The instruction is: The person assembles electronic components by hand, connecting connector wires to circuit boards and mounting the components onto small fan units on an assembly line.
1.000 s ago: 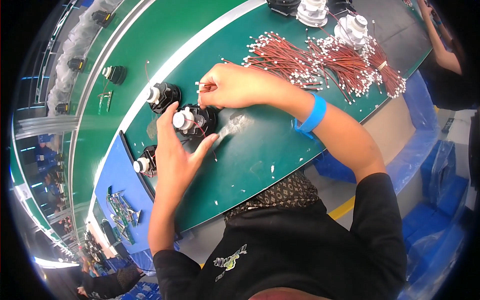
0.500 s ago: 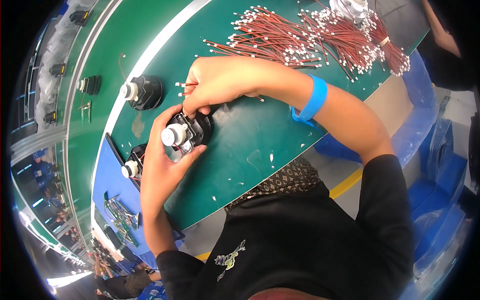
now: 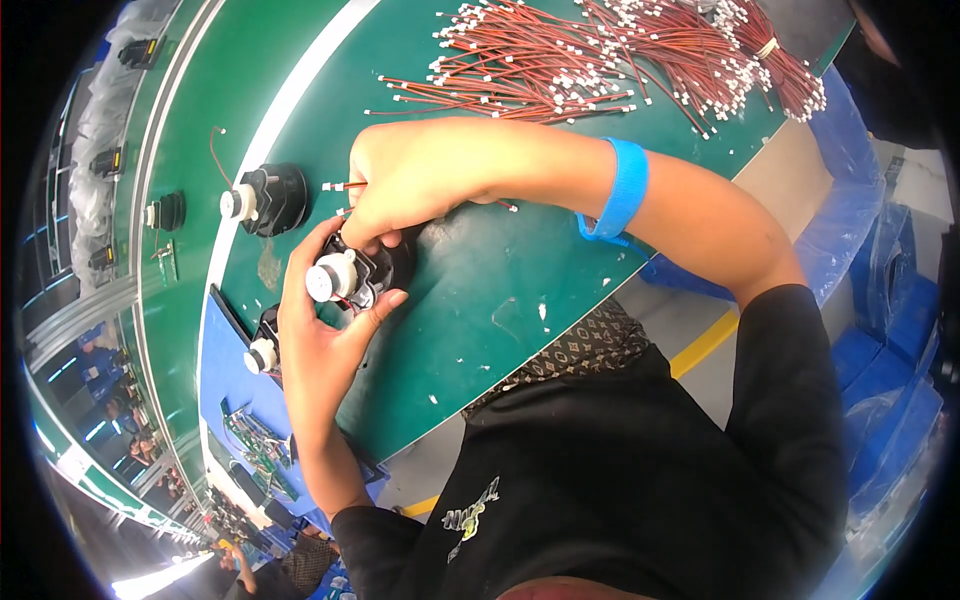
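Observation:
My left hand (image 3: 315, 345) is wrapped round a black plastic housing with a white round motor (image 3: 333, 276) on it, thumb on the near side and fingers on the far side. A thin wire runs at the motor's base. Bent over the housing's far edge, my right hand (image 3: 410, 180) pinches a short red cable (image 3: 352, 186) with white end plugs. White plugs stick out to the left of the knuckles, and another cable end shows below the wrist side. My right fingertips touch or nearly touch the housing; the exact contact is hidden.
Loose red cables with white plugs (image 3: 520, 60) lie across the green table (image 3: 480, 290), a tied bundle (image 3: 768, 50) at the far right. Similar black units (image 3: 278, 198) stand to the left, one (image 3: 262, 350) beside my left wrist. Circuit boards (image 3: 258, 440) lie on a blue surface.
The whole view has shifted a little. Both hands stay on the housing, my right fingers still bent over its far edge with the cable.

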Available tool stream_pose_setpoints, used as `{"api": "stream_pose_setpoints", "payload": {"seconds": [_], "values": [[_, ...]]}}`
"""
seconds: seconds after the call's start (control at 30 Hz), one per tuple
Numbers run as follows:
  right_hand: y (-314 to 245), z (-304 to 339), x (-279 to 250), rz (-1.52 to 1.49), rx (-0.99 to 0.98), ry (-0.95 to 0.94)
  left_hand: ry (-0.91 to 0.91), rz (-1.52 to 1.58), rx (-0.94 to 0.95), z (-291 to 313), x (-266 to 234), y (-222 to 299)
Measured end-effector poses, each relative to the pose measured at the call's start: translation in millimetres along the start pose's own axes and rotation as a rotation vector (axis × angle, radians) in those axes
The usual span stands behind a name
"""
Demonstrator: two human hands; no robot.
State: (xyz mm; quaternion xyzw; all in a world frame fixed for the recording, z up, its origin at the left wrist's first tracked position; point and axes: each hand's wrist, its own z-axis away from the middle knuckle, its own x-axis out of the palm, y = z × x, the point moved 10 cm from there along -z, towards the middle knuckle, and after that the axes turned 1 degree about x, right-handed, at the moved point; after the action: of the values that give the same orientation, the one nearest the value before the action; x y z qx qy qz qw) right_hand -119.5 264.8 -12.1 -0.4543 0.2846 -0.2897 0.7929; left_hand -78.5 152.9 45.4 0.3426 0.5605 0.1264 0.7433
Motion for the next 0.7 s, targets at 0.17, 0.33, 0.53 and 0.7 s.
{"api": "stream_pose_setpoints", "payload": {"seconds": [0.17,0.33,0.53,0.7], "values": [[-3,1,-1,0.002,-0.034,0.013,0.002,0.007,0.035,-2,1,3],[-4,-3,2,0.006,-0.061,-0.006,0.017,0.011,0.030,-3,1,6],[9,-8,0,-0.059,0.003,0.009,0.050,-0.031,0.069,-5,1,13],[8,-9,3,-0.035,0.029,-0.003,0.076,-0.001,0.077,-4,-3,9]]}}
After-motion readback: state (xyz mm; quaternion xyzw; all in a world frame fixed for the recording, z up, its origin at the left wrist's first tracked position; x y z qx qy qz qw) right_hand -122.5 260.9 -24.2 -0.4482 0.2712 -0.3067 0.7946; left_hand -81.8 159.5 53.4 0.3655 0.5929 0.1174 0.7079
